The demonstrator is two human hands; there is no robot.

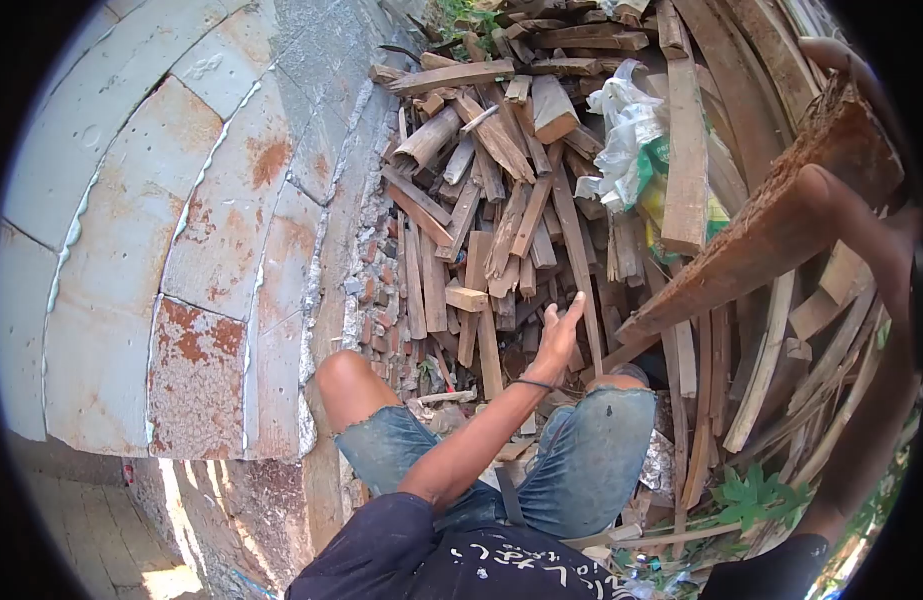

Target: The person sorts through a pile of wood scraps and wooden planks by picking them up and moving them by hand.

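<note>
My right hand (856, 215) grips a thick, rough-edged wooden plank (756, 235) at the right. The plank is tilted, its upper end by my hand and its narrow lower end pointing down toward my knee. Some of the fingers curl over its far edge. Above my knees, my left hand (559, 338) is held out with fingers apart and nothing in it. A dark band circles that wrist. Behind the left hand lies a heap of cut wood pieces (511, 215), jumbled at many angles.
A white and green plastic sack (626, 130) lies among the wood. Long boards (741, 80) lean at the right. On the left stands a panelled wall (131, 230) with a crumbling brick edge (376, 310). A green plant (756, 497) grows at lower right.
</note>
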